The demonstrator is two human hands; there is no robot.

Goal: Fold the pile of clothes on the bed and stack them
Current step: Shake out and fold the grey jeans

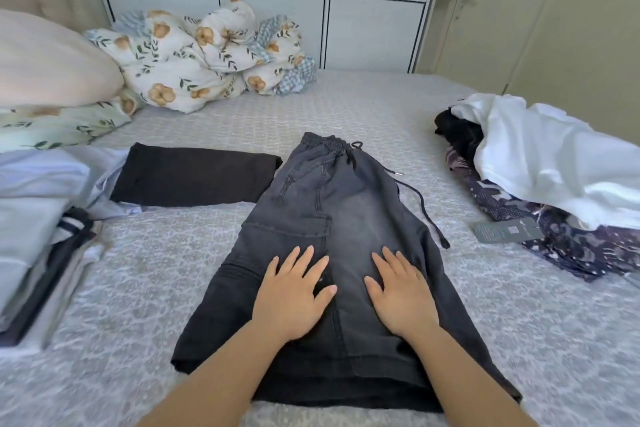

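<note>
Here the left hand (pixel 294 291) and right hand (pixel 398 291) lie flat, fingers spread wide, on the jeans (pixel 339 218); unfolded clothes (pixel 540 163) at 3 o'clock, a stack (pixel 41 218) at 9.

grey hang tag (pixel 506 231) beside patterned garment (pixel 561 236), its print too small to read

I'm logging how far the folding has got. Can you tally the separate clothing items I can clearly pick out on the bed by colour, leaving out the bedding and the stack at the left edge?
Grey: 1, the denim shorts under both flat hands, left hand and right hand
Black: 2, the folded black garment and a crumpled black piece
White: 1, the white garment
Navy patterned: 1, the patterned garment
Total: 5
</note>
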